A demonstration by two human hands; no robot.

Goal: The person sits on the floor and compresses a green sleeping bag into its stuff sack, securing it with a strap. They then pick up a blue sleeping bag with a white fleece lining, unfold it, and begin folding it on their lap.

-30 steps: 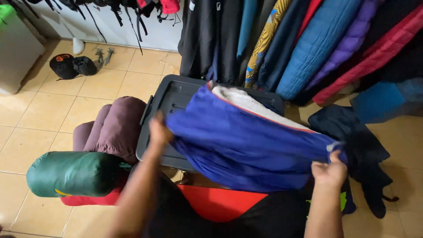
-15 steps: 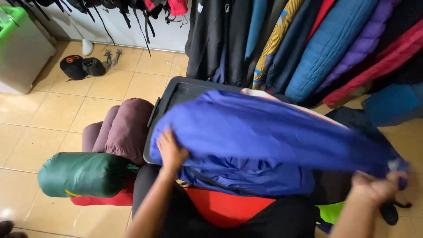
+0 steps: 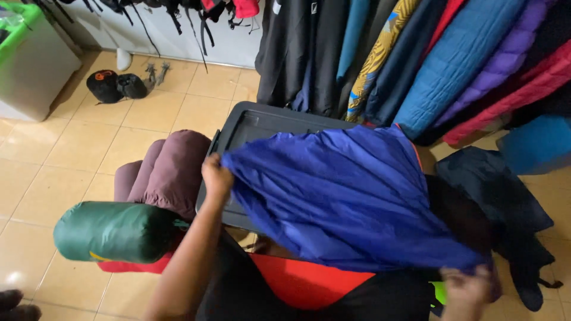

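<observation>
Blue nylon cloth (image 3: 351, 202), biggest thing in view, probably a sleeping bag or jacket shell, spread wide over the dark plastic bin lid (image 3: 262, 128) and over my lap. My left hand (image 3: 215, 173) is clenched on its upper left corner, lifted up off the lid. My right hand (image 3: 470, 290) pinches the far lower right corner, low near the frame edge, partly cut off, fingers closed on the fabric. Judgement: to fold it well, keep both corners taut and level so the cloth lies flat with no bunching in the middle, then bring the edges together evenly.

Row of hanging jackets and sleeping bags (image 3: 452, 65) along the top, black, teal, blue, purple, red. Tiled floor (image 3: 53, 154) underneath, beige.

Containers: the dark bin is shut by its lid, contents hidden, cannot tell. Green-topped grey box (image 3: 30, 65) top left, closed, contents not visible. Maroon roll (image 3: 169, 169) just beside the bin, left of it. Green stuff sack (image 3: 110, 232) lying on its side in front of that, packed full, on something red. Dark garment (image 3: 496, 196) heaped at right. Black shoes (image 3: 116, 86) on the floor far back.
</observation>
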